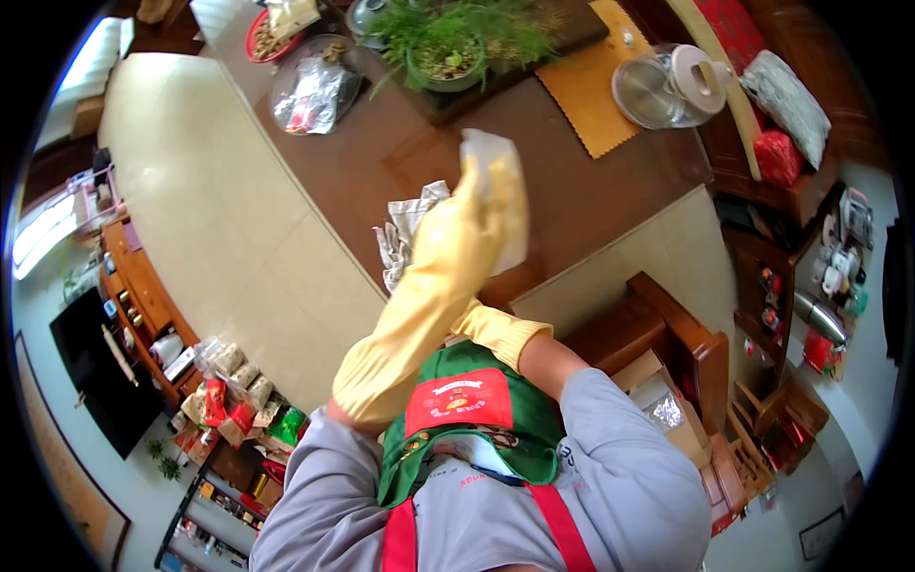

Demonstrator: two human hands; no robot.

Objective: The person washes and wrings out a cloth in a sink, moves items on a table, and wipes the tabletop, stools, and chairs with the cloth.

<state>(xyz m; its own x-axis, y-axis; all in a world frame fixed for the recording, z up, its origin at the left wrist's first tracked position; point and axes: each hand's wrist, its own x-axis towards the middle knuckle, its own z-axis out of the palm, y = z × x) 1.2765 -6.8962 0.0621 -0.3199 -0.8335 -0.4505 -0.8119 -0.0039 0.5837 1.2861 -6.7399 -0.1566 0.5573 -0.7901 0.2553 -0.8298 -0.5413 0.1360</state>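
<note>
Both hands wear long yellow rubber gloves. My left hand is raised over the dark brown tabletop and holds a whitish, see-through item, blurred, its kind unclear. My right hand comes in from the right near the table's front edge; its fingers are hidden behind the left forearm. A crumpled pale, striped cloth lies on the table just left of my left hand. I wear a green apron with a red patch and red straps over a grey shirt.
A potted fern stands on a dark tray at the back. To its right are an orange mat and a clear pitcher. Left of the fern, a clear dish holds packets. A wooden chair and an open cardboard box are lower right.
</note>
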